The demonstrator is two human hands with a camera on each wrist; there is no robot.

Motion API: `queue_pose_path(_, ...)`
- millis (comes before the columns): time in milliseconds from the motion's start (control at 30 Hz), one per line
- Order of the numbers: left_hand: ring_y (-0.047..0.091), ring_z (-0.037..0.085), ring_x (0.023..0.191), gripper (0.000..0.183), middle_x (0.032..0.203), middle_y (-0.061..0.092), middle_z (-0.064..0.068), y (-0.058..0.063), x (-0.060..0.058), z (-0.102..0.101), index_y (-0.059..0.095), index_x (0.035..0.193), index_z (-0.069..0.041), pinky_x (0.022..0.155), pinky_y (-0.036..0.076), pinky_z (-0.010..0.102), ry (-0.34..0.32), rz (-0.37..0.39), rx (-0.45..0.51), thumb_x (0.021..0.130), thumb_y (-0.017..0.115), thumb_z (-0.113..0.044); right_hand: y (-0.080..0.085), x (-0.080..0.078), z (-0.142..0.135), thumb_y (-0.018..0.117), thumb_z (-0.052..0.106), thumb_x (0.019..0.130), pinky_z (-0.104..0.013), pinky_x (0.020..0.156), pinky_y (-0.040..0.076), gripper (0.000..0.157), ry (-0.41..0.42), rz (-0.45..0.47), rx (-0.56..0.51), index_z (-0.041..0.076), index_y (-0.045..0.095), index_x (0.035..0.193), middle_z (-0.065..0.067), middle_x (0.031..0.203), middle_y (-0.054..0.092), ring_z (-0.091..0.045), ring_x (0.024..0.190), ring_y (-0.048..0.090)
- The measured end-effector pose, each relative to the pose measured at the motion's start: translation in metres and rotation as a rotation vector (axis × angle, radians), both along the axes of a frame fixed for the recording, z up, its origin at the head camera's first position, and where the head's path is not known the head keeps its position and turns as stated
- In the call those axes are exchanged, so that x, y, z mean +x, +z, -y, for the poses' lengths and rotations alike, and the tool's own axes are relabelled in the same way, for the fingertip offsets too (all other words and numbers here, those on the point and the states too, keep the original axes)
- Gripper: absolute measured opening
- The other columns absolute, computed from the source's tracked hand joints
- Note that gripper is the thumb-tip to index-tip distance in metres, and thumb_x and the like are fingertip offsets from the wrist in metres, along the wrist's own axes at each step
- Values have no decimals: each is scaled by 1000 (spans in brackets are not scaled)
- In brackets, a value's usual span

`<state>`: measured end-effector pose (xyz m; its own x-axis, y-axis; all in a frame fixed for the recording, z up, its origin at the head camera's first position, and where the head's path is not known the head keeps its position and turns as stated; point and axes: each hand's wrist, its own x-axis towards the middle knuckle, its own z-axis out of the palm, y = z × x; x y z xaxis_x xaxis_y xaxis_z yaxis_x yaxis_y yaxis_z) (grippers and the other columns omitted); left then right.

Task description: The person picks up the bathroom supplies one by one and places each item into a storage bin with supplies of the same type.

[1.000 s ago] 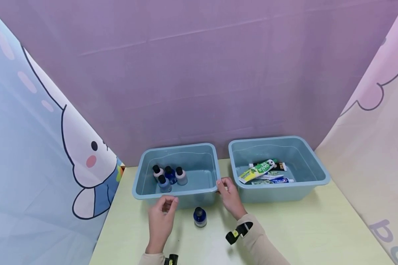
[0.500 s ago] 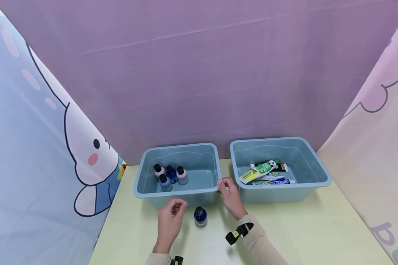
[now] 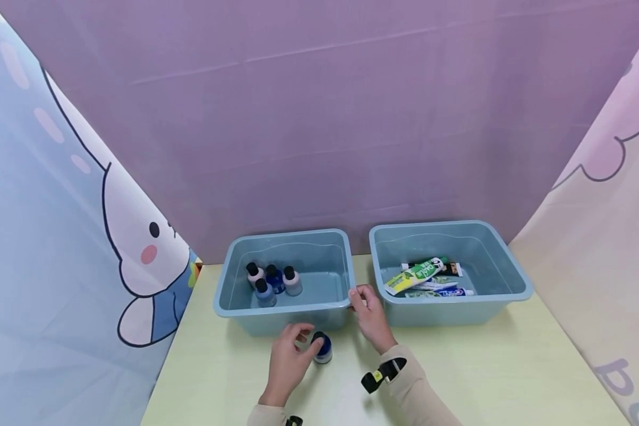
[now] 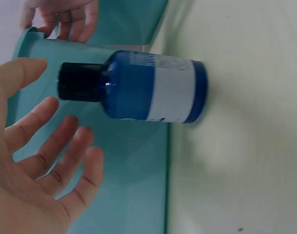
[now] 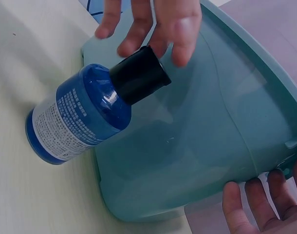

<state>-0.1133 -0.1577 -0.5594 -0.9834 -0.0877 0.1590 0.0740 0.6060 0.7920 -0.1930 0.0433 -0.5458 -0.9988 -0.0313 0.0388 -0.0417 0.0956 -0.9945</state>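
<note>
A dark blue bottle (image 3: 323, 351) with a black cap and a pale label stands upright on the table, in front of the left bin. My left hand (image 3: 290, 361) reaches beside its cap, fingers spread and slightly bent. In the left wrist view a gap shows between that hand (image 4: 46, 151) and the bottle (image 4: 139, 87). My right hand (image 3: 371, 316) grips the front right corner of the left blue-green bin (image 3: 298, 322), thumb on the rim and fingers underneath. Several black-capped bottles (image 3: 266, 294) stand inside this bin, grouped at its left.
A second blue-green bin (image 3: 447, 310) stands to the right, a narrow gap apart, holding several toothpaste tubes (image 3: 415, 275). Both bins sit on a pale yellow table (image 3: 490, 378) against a purple cloth (image 3: 319, 130). Printed cloths hang at left (image 3: 53, 236) and right (image 3: 607, 254).
My left hand has moved right along the bin's front to the blue bottle, and its fingers have spread from a closer curl. My right hand keeps its grip on the bin corner.
</note>
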Motion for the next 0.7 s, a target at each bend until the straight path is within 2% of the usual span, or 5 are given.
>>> queue_pose_path(167, 62, 11, 94, 35, 107, 66, -6, -11, -4, -2, 72, 113, -22, 72, 51, 23, -12, 10, -65, 85, 84, -38, -1, 0, 0, 49, 30, 110, -26, 88, 55, 33, -6, 2, 10, -2, 58, 110, -8, 115, 52, -17, 103, 55)
queue_pose_path(333, 62, 11, 93, 32, 105, 67, -7, -20, -5, -4, 73, 110, -24, 73, 50, 22, -22, -6, -96, 83, 85, -37, -2, -1, 0, 49, 28, 109, -32, 91, 56, 33, -9, 10, -4, -4, 58, 111, -9, 115, 52, -18, 104, 54)
queue_pose_path(467, 63, 11, 91, 32, 105, 67, -6, -25, -5, -5, 73, 110, -22, 72, 50, 22, -26, -47, -101, 83, 85, -35, -3, -2, 0, 49, 28, 109, -34, 92, 56, 33, -3, 10, -13, -4, 58, 112, -9, 115, 52, -19, 105, 54)
queue_pose_path(700, 65, 12, 90, 33, 103, 67, -5, -28, -4, -7, 74, 111, -19, 71, 51, 22, -25, -91, -71, 83, 85, -34, 1, 1, 0, 49, 28, 109, -31, 92, 55, 35, 4, 14, -15, -6, 57, 115, -8, 116, 52, -21, 107, 54)
